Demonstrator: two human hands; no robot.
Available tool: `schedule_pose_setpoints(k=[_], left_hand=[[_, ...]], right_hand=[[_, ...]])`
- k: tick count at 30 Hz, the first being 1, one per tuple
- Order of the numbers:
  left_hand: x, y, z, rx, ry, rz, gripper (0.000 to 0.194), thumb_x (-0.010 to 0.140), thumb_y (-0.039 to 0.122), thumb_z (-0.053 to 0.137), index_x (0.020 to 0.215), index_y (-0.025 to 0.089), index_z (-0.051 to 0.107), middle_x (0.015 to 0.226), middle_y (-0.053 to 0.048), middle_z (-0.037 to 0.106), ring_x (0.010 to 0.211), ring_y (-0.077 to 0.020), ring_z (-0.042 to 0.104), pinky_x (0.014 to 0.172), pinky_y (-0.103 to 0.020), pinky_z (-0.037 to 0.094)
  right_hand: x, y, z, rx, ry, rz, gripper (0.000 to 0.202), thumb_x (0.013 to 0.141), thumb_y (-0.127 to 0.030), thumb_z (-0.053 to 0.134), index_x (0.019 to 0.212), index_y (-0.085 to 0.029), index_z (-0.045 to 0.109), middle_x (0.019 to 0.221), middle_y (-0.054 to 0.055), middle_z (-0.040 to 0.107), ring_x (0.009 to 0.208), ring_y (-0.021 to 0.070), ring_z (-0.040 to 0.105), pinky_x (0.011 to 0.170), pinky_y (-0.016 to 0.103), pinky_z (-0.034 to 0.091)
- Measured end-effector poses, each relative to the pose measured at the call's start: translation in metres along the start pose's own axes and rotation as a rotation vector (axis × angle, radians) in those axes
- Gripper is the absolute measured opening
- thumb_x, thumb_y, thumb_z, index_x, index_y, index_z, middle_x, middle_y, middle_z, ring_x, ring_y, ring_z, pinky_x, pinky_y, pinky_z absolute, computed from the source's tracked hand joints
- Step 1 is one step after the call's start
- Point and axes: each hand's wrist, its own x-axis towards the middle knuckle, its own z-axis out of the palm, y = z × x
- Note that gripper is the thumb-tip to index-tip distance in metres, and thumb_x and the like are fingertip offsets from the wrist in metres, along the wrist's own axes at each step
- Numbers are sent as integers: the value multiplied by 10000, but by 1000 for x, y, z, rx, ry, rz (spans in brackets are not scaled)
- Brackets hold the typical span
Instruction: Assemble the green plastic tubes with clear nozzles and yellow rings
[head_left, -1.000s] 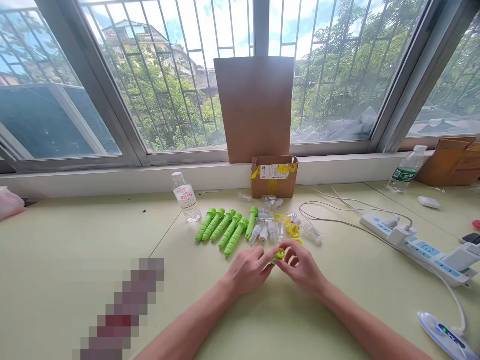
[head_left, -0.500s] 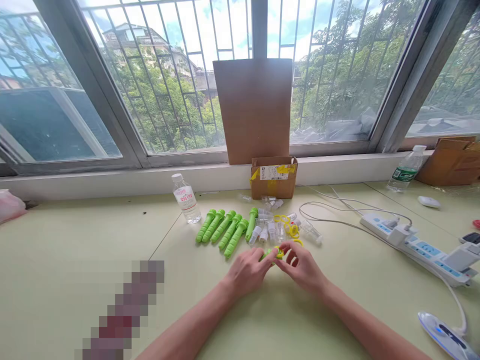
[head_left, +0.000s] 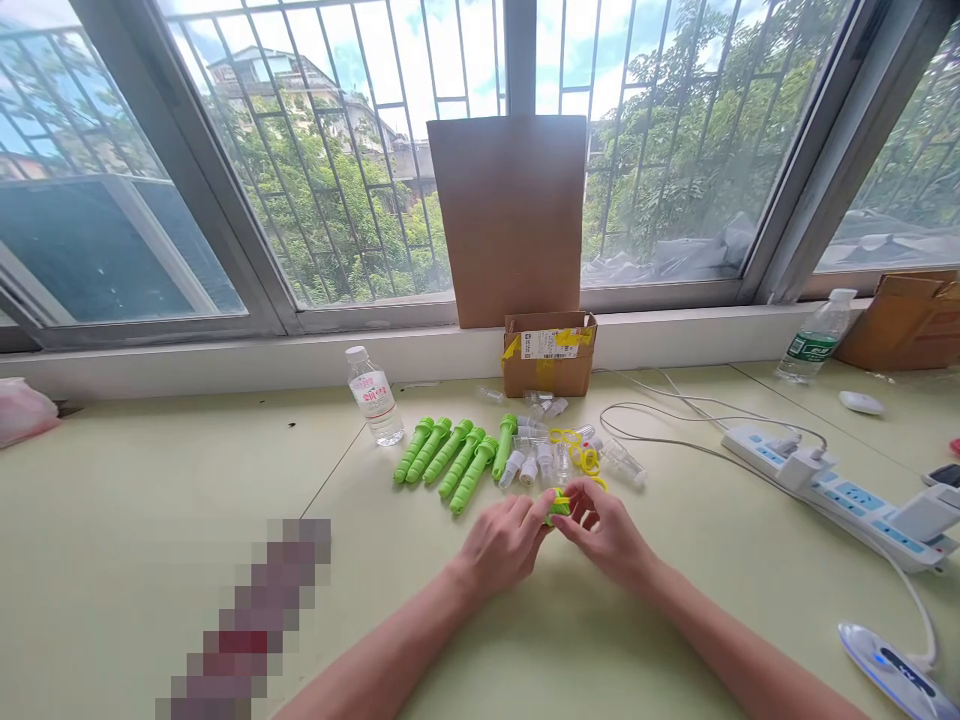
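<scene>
Between my two hands is a green piece point(head_left: 557, 509) with a bit of yellow on it. My left hand point(head_left: 508, 535) is closed round its left side, covering part of it. On its right side, the fingers of my right hand point(head_left: 602, 528) are bent in a pinch at the yellow part. Several green ribbed tubes point(head_left: 452, 460) lie side by side just beyond my left hand. Small clear vials with white caps point(head_left: 541, 462) are heaped beyond my hands, and yellow rings point(head_left: 589, 461) lie at the heap's right.
A water bottle point(head_left: 375, 397) stands behind the tubes. An open cardboard box point(head_left: 550, 372) sits by the wall. To the right are a power strip point(head_left: 847, 500) with cables, another bottle point(head_left: 816, 340), a white oval device point(head_left: 860, 403) and a lit white device point(head_left: 892, 668).
The green piece has turned between my fingers, so more of its green end shows and the yellow part looks narrower. My hands have barely moved.
</scene>
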Motion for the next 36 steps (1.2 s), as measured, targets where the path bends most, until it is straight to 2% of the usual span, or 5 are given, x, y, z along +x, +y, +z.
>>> schedule_pose_setpoints(k=[12,23,31,34,36], left_hand=[[3,7,-3,-113,98,-16,416,949,265,371,1344,136,347,884,-94,647,781,-198,646,660,-296,514],[1,6,0,-147,110,-38,417,949,293,375,1343,157,382,871,-92,652,769,-192,655,638,-282,521],[4,6,-4,-285,29,-139,396,931,317,393,1307,199,428,939,-89,667,763,-182,641,640,-267,503],[9,9,-13,-429,-73,-271,395,897,321,453,1279,219,454,921,-65,660,681,-158,599,624,-261,473],[13,9,-19,-604,-188,-386,390,878,342,483,1252,230,472,735,-1,605,593,-132,538,558,-231,432]], right_hand=[[-2,4,5,30,112,-40,272,793,-400,652,829,-220,451,708,-22,498,608,134,553,442,217,448],[-2,3,2,161,85,6,296,775,-415,680,720,-200,485,669,-30,470,587,119,497,475,229,425],[0,0,3,297,63,85,350,762,-457,686,694,-204,454,631,-50,434,551,113,492,495,245,435],[0,-1,4,335,51,134,384,747,-495,686,688,-209,435,605,-60,417,521,108,480,474,242,420],[0,-1,4,349,34,177,411,738,-533,677,691,-215,421,584,-66,410,490,107,468,441,238,401]])
